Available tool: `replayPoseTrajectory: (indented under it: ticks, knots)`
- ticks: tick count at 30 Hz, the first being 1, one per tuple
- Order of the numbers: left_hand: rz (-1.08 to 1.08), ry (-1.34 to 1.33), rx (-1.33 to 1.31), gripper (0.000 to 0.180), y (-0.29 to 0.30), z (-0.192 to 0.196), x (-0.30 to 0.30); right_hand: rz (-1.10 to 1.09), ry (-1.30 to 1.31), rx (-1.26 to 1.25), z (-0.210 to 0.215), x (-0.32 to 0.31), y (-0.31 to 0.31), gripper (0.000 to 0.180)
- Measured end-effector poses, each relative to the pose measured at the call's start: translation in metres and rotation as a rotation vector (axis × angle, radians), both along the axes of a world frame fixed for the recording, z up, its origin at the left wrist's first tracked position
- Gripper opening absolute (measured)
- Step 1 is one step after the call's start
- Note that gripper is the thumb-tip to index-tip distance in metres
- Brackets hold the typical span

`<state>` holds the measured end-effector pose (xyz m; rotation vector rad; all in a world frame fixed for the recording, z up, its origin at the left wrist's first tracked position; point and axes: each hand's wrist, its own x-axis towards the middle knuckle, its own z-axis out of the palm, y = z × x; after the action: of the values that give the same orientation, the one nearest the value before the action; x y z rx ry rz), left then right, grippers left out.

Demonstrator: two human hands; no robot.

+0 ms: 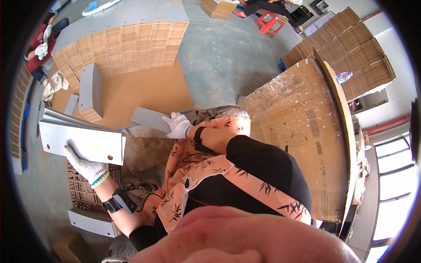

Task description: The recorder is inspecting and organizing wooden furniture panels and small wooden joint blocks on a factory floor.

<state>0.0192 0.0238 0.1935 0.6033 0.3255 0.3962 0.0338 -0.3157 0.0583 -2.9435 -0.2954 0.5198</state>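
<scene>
The person's left hand [85, 165], in a white knit glove with a band of beads at the wrist, lies spread and flat against the underside of a grey panel [81, 142] with small round holes near its edge; the fingers press up on the board rather than curl around it, and this panel is the top one of a small stack of like panels [66, 118] lying at the person's left. The right hand [177, 126], gloved the same way, is closed over the near end of a second, narrower grey panel [151, 119], which lies low over the brown sheet [144, 90] covering the floor, in front of the knees; whether it rests on the sheet or is lifted just clear cannot be told. A black strap device [119, 202] sits on the left forearm and a black band [199, 139] on the right. Beyond the brown sheet stands a broad block of stacked panels [127, 44], their pale edges showing, with one grey panel [91, 90] standing on edge before it. To the right leans a large sheet of cardboard [302, 131] partly wrapped in clear film. At the far left another person's sleeve [37, 52] and gloved hand show.
</scene>
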Motion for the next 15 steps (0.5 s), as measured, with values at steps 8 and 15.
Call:
replayPoseTrajectory:
  ticks: [8,15]
  knots:
    - [-0.002,0.053,0.033,0.061,0.005,-0.012,0.005,0.04,0.147,-0.123,-0.003,0.002,0.002,0.085]
    - [-0.021,0.063,-0.021,0.061,0.005,-0.013,0.008,0.04,0.191,-0.129,-0.009,0.002,0.002,0.09]
